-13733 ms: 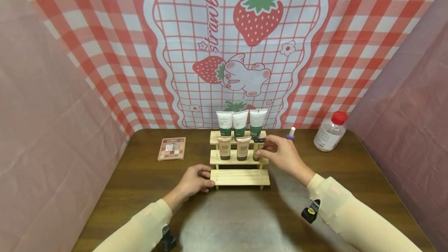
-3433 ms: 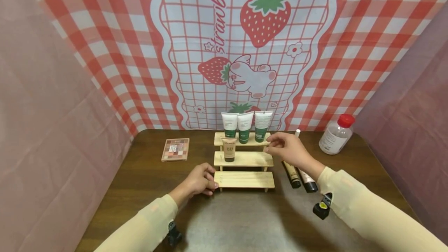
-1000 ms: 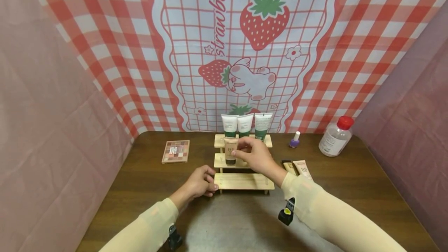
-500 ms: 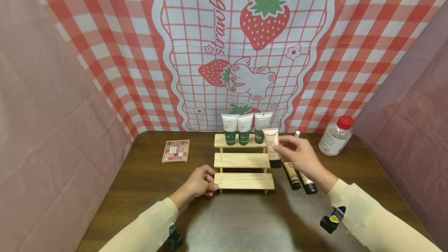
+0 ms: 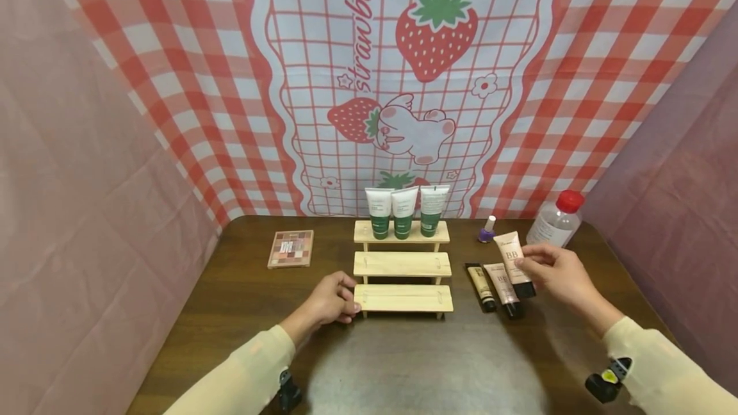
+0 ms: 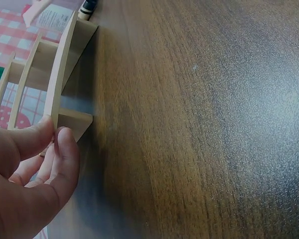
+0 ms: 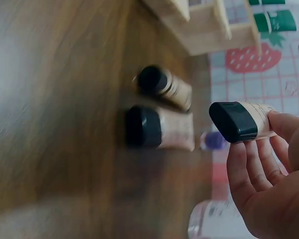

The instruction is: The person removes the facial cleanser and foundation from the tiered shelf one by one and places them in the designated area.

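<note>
Right hand: the fingers and thumb of the right hand (image 5: 562,274) pinch a beige BB cream tube (image 5: 512,262), thumb on its front, the other fingers behind.
Held BB tube: black cap downward, the body tilted; it sits at the right side of the wooden table (image 5: 369,364), beside the lying tubes, and in the right wrist view it looks raised off the surface.
Left hand: the thumb and fingers of the left hand (image 5: 327,300) grip the left end of the lowest board of the three-tier wooden stand (image 5: 401,264).
Wooden stand: upright at the middle of the table, its three boards rising in steps toward the back.
Top board: three white-and-green squeeze tubes (image 5: 403,213) stand in a row on their green ends, the left two close together.
Lying tubes: a second BB cream tube (image 5: 500,284) and a slimmer gold tube (image 5: 480,282) rest side by side right of the stand, black caps toward the person.
Back right: a purple nail polish bottle (image 5: 487,231) with a white cap; farther right, a clear bottle (image 5: 553,223) with a red cap.
Left side: an eyeshadow palette (image 5: 290,249) lies flat, well apart from the stand.
Backdrop: a red-and-white checked strawberry cloth (image 5: 357,50) hangs behind.
</note>
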A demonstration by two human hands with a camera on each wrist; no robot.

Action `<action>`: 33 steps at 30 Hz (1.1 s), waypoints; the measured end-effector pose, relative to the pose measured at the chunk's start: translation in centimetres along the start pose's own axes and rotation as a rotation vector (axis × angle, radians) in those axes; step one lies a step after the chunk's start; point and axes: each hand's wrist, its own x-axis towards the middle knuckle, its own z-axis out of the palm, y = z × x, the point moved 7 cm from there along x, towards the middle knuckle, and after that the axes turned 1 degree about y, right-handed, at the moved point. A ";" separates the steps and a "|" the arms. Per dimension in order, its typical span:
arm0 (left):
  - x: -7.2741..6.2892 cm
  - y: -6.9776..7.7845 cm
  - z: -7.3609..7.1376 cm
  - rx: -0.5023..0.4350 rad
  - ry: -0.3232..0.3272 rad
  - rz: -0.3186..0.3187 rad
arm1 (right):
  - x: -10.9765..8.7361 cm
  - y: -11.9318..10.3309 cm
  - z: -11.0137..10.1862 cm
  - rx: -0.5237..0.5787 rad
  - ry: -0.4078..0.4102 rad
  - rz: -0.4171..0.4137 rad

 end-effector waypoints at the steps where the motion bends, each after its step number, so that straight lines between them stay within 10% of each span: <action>1: 0.0 0.0 0.0 -0.001 -0.003 0.000 | -0.1 0.5 -0.1 -0.014 -0.001 0.005; 33: 0.1 0.0 0.0 -0.007 -0.027 0.005 | -1.0 7.1 0.6 -0.075 -0.092 0.121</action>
